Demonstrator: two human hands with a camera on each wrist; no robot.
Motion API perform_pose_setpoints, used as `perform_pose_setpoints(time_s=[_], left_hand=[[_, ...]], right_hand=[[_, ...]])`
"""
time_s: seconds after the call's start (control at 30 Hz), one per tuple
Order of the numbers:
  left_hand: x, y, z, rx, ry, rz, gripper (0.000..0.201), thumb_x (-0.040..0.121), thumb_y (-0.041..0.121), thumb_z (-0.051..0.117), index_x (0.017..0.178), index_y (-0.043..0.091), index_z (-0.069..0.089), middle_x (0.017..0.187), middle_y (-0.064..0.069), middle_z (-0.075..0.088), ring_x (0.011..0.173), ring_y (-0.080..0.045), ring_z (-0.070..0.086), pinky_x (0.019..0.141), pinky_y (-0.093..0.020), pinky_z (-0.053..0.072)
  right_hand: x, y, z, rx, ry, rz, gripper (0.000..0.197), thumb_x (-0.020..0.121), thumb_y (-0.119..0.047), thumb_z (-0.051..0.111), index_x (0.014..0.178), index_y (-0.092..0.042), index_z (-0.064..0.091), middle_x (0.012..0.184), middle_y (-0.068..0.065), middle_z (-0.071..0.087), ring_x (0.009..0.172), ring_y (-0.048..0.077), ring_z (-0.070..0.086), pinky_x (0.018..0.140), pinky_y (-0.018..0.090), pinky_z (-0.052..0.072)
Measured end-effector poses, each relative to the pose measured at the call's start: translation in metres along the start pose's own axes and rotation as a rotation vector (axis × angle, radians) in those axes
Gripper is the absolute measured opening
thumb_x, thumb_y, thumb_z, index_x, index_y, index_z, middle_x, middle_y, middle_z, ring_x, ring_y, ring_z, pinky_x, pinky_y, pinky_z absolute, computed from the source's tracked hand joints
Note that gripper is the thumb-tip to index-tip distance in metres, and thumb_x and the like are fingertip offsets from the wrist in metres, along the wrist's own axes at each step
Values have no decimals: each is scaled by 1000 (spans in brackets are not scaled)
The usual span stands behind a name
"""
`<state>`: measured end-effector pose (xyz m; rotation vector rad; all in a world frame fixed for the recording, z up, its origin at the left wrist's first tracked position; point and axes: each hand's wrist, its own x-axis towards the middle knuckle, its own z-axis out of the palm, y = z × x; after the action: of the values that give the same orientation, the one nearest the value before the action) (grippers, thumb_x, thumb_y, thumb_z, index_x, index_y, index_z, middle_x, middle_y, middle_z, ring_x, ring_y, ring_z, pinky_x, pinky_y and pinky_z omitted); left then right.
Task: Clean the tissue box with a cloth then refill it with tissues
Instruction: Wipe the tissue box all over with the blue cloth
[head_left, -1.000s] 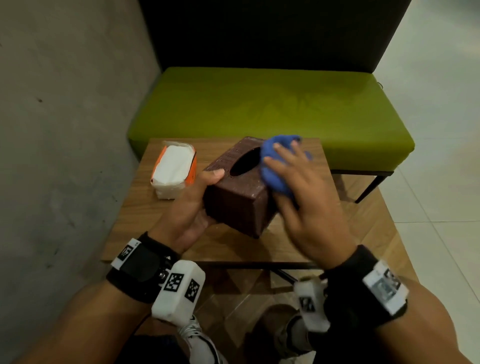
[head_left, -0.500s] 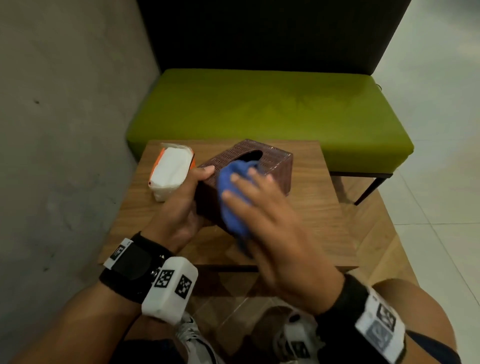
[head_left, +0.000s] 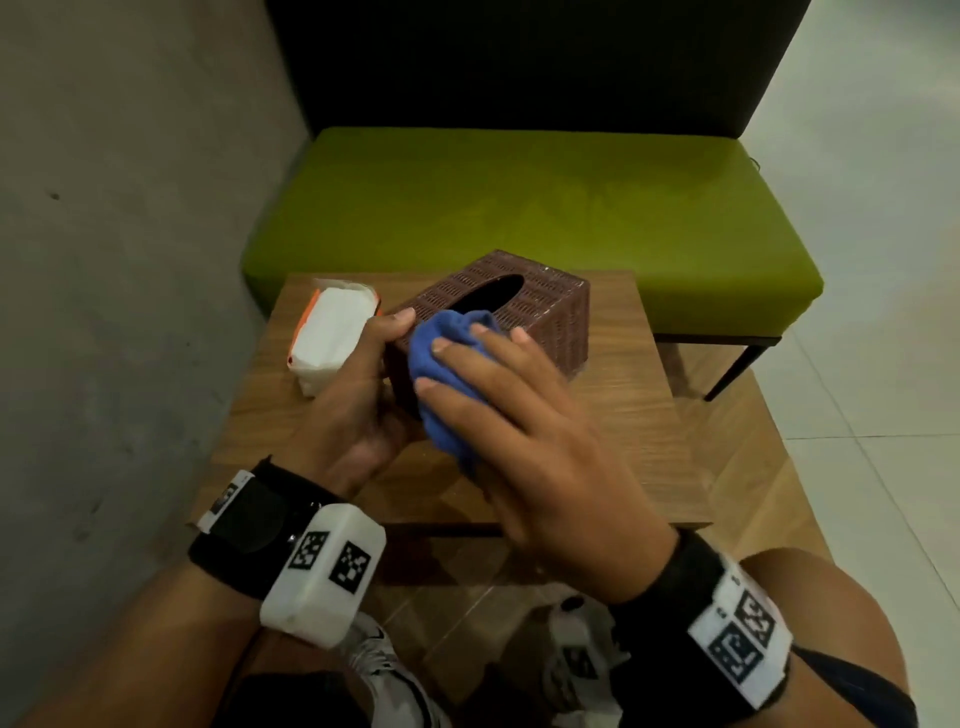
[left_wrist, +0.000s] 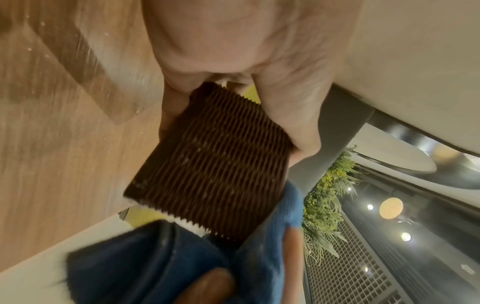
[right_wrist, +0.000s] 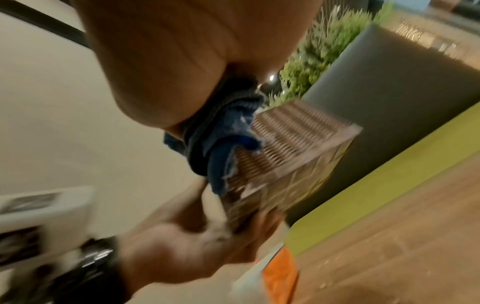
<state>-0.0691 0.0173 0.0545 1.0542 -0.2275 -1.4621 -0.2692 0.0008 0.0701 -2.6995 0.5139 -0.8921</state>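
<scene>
A brown woven tissue box (head_left: 540, 312) with an oval top slot rests on the small wooden table (head_left: 623, 415). My left hand (head_left: 363, 384) grips its near left corner, thumb on the top edge; in the left wrist view the fingers wrap the box (left_wrist: 207, 168). My right hand (head_left: 519, 415) presses a bunched blue cloth (head_left: 441, 374) against the near end of the box with straight fingers. The right wrist view shows the cloth (right_wrist: 221, 144) under the palm on the box (right_wrist: 291, 148). A white tissue pack (head_left: 332, 332) with orange wrapping lies left of the box.
A green padded bench (head_left: 519, 208) with a dark backrest stands just behind the table. A grey concrete wall (head_left: 130, 260) runs along the left. White tiled floor (head_left: 883, 312) lies to the right. My shoes show below the table's near edge.
The right hand swept the cloth from the far right top of the box down to its near end. The box came down from its tilt onto the table. The left hand kept its grip.
</scene>
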Motion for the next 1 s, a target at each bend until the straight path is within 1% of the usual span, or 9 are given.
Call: perform_pose_setpoints(time_s=[0.07, 0.17, 0.3, 0.4, 0.53, 0.7, 0.77, 0.87, 1.0], left_hand=[[-1, 3, -10, 58, 65, 49, 43, 88, 43, 67, 117, 15, 83, 114, -6, 79, 94, -21, 78, 72, -37, 66], [-3, 3, -16, 140, 118, 76, 41, 92, 46, 68, 122, 19, 77, 113, -5, 79, 96, -23, 77, 74, -46, 65], [1, 0, -5, 160, 112, 48, 33, 98, 45, 61, 106, 20, 80, 96, -2, 81, 81, -18, 76, 64, -33, 64], [1, -1, -6, 142, 32, 7, 38, 101, 46, 57, 103, 17, 82, 93, -4, 81, 80, -18, 76, 65, -27, 63], [-1, 1, -19, 219, 138, 67, 36, 97, 47, 61, 120, 25, 78, 110, -2, 80, 96, -21, 74, 67, -37, 64], [-9, 9, -12, 154, 63, 37, 40, 92, 52, 63, 105, 23, 87, 114, -6, 82, 97, -21, 78, 87, -38, 61], [-9, 14, -10, 133, 66, 48, 52, 87, 58, 72, 120, 19, 83, 123, -9, 80, 108, -25, 78, 96, -41, 63], [-4, 21, -15, 163, 107, 62, 88, 72, 72, 86, 140, 20, 71, 140, -12, 72, 137, -35, 64, 121, -55, 45], [-7, 25, -18, 176, 26, 29, 100, 63, 70, 93, 145, 19, 67, 155, -18, 59, 150, -40, 48, 125, -60, 36]], right_hand=[[-2, 25, -10, 12, 38, 50, 49, 100, -10, 52, 148, -6, 59, 158, 13, 52, 154, 34, 41, 131, 53, 22], [-1, 58, -26, 30, 172, 248, 49, 95, 1, 56, 144, -3, 61, 152, 13, 57, 149, 32, 47, 133, 38, 17], [1, 13, -7, 19, 103, 172, 52, 92, 3, 57, 145, 0, 60, 153, 17, 55, 153, 35, 41, 130, 57, 22], [-6, -12, 3, 20, -5, -11, 48, 101, -7, 53, 149, -2, 57, 157, 17, 52, 154, 36, 39, 129, 56, 25], [-7, 42, -16, 71, 83, 146, 52, 95, 3, 53, 146, -3, 60, 154, 13, 56, 150, 29, 46, 129, 55, 26], [-8, 57, -34, 579, 226, 442, 42, 110, 0, 49, 150, -12, 56, 152, -3, 60, 143, 14, 55, 119, 43, 45], [-9, 48, -31, 590, 221, 459, 45, 111, -4, 49, 154, -17, 53, 156, -8, 56, 145, 11, 52, 120, 39, 44], [-13, 40, -19, 526, 308, 491, 44, 109, -5, 54, 151, -17, 55, 153, -7, 58, 143, 8, 54, 118, 36, 47], [-13, 28, -8, 493, 475, 510, 41, 107, -1, 55, 147, -9, 59, 150, 0, 62, 140, 8, 56, 116, 23, 46]])
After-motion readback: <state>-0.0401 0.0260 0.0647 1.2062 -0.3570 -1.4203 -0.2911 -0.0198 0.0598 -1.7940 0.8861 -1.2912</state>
